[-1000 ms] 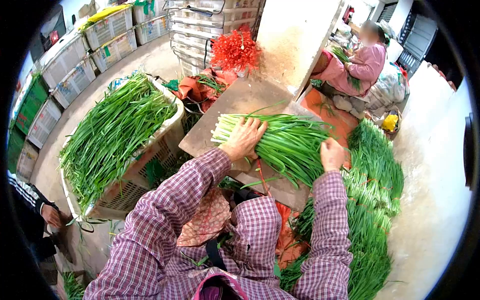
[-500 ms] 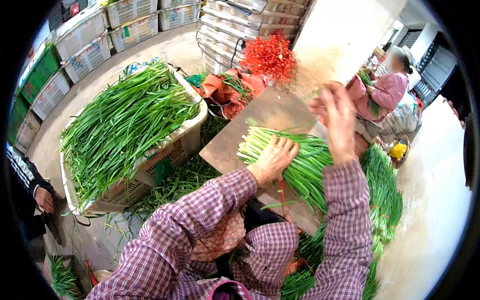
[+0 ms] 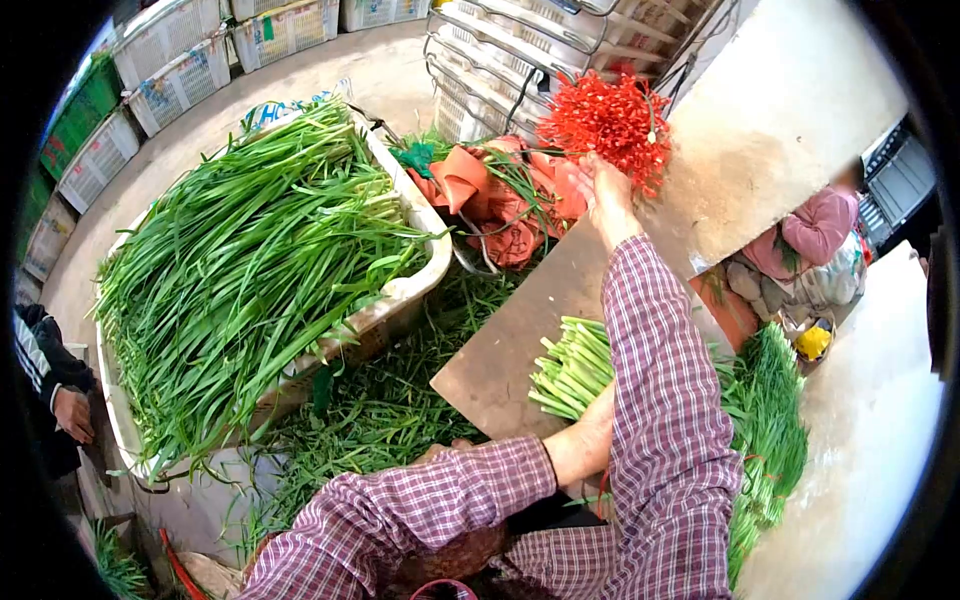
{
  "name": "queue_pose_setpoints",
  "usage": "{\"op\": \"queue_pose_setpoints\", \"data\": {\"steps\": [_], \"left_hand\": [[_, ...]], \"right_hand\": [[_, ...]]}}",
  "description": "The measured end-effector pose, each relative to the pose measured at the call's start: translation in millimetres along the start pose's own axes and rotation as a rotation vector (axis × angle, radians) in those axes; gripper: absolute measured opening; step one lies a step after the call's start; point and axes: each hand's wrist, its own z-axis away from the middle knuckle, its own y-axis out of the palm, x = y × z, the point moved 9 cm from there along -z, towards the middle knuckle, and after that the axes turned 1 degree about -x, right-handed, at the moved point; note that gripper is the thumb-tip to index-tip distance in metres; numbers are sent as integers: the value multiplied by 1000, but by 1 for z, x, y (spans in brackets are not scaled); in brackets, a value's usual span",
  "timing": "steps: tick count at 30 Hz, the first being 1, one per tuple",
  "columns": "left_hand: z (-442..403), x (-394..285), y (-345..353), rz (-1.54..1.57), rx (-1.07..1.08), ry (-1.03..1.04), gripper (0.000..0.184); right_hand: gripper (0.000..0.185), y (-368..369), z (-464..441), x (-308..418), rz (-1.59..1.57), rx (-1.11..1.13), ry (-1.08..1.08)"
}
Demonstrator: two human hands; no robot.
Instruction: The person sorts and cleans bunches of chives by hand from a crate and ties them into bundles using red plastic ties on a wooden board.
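A brown board [image 3: 490, 380] and a littered floor [image 3: 385, 62] before us.
On the board we see a bunch of green stalks [image 3: 572, 370], pale ends showing; on the floor, loose leaves [image 3: 370, 395] lie beside a white crate [image 3: 428, 265].

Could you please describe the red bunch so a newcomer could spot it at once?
Find the stacked crates at the top. At their lower right, by the right hand, is the red bunch. Bristly strands set it apart from the crumpled orange sheet.

Purple plaid sleeves [image 3: 665, 400], thin white lines, plain cuffs; matching plaid cloth [image 3: 560, 555] over legs; bare hands [image 3: 608, 195].
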Motion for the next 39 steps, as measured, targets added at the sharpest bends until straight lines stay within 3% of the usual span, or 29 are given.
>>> {"op": "queue_pose_setpoints", "data": {"steps": [1,2,6,8,10,12,13,15,17,20,22,24,30,39], "left_hand": [[0,-6,0,-500,-21,-12,56],[4,-11,4,-98,-7,-13,56],[1,31,9,1534,33,-13,56],[-5,23,10,1373,291,310,57],[-11,22,18,1266,389,202,66],[-11,34,19,1309,236,16,67],[-12,37,19,1339,257,53,69],[-11,42,22,1428,254,37,76],[-10,46,20,1402,167,0,78],[-9,47,20,1398,153,17,75],[-10,49,20,1445,188,36,103],[-10,48,20,1456,163,9,109],[-12,49,20,1443,161,15,101],[-12,45,20,1404,146,23,99]], "right_hand": [[23,-4,-4,-11,75,-5,69],[26,-8,-7,-19,151,-10,135],[37,-34,-8,1,397,13,71],[37,-29,25,50,497,84,-13],[37,-33,54,92,505,188,-131],[32,-33,111,145,543,249,-353],[32,-45,139,162,552,219,-349],[32,-48,223,196,885,241,-618],[18,-67,289,210,1205,121,-707],[9,-105,361,187,1263,119,-943],[15,-126,390,149,1381,171,-892],[20,-133,409,110,1451,307,-867],[28,-134,416,65,1477,461,-775],[24,-119,401,44,1602,552,-742]]}}
